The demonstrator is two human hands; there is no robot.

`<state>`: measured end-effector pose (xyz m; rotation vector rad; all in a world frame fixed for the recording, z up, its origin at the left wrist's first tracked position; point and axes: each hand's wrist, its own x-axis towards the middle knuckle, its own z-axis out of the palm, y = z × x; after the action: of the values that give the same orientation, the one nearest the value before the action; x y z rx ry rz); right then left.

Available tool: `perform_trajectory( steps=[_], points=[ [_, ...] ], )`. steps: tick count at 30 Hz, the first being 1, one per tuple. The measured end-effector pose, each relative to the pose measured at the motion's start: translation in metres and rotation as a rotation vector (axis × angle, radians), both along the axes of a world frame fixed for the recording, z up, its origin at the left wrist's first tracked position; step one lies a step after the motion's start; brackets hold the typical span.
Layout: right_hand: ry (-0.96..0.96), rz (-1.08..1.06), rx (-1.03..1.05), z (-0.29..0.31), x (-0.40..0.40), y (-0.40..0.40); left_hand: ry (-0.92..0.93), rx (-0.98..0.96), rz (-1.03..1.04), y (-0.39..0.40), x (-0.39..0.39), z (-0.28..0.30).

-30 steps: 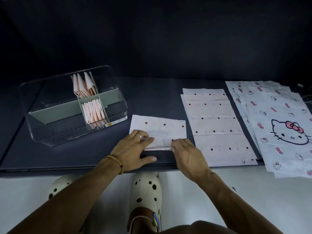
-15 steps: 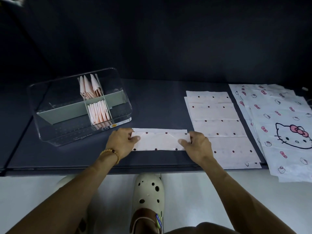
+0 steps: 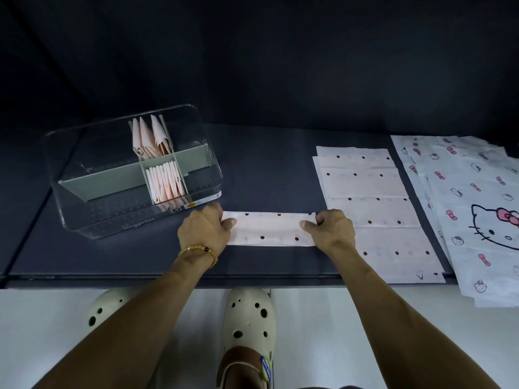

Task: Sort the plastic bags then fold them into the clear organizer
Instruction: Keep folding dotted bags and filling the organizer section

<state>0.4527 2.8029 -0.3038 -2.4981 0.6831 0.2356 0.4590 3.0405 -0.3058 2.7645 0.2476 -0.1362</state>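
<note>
Your left hand [image 3: 203, 230] and right hand [image 3: 331, 230] pinch, fingers curled, the two ends of the folded dotted bag [image 3: 271, 228] lying flat on the worktop [image 3: 266, 169], just right of the clear organizer [image 3: 134, 175].

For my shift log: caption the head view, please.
Both hands, left and right, pinch a folded dotted bag beside the clear organizer.

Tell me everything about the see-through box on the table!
The clear organizer looks like hard transparent plastic with rounded corners, sitting upright on the dark table, far left of the hands. Grey-green dividers split it into sections. Two sections hold folded pinkish bags standing on edge; the others look empty. Small lettering marks its front wall. Nothing else touches it.
</note>
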Motion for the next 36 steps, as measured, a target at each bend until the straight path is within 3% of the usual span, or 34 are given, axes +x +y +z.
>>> perform_trajectory(
  steps=[2,6,9,12,13,16,18,20,22,25,31,36],
  points=[
    [0.014,-0.006,0.007,0.001,0.002,-0.001,-0.149,0.092,-0.098,-0.004,-0.005,0.005],
    [0.005,-0.002,0.009,0.000,0.003,-0.001,-0.355,0.198,-0.688,-0.006,-0.015,-0.002],
    [0.020,-0.003,0.016,0.001,0.003,-0.001,-0.373,0.186,-0.830,0.012,-0.014,-0.010],
    [0.058,-0.006,-0.021,0.012,0.001,0.004,-0.200,0.144,-0.856,0.022,-0.013,-0.012],
    [0.042,0.021,-0.124,0.016,-0.002,0.007,-0.154,0.123,-0.850,0.022,-0.011,-0.014],
    [-0.258,0.348,-0.477,0.018,-0.014,0.030,-0.111,0.094,-0.839,0.022,-0.009,-0.021],
    [-0.424,0.591,-0.386,0.008,-0.022,0.062,-0.102,0.073,-0.829,0.022,-0.010,-0.022],
    [-0.309,0.737,-0.259,-0.008,-0.029,0.092,-0.103,0.054,-0.828,0.022,-0.009,-0.021],
    [-0.206,0.738,-0.234,-0.024,-0.034,0.103,-0.076,0.040,-0.821,0.022,-0.009,-0.021],
    [-0.214,0.757,-0.287,-0.036,-0.036,0.083,-0.060,0.048,-0.823,0.024,-0.009,-0.022],
    [-0.217,0.700,-0.321,-0.028,-0.047,0.004,-0.078,0.073,-0.828,0.026,-0.007,-0.027],
    [-0.079,0.672,-0.427,-0.016,-0.047,-0.013,-0.078,0.061,-0.784,0.022,-0.011,-0.025]
  ],
)
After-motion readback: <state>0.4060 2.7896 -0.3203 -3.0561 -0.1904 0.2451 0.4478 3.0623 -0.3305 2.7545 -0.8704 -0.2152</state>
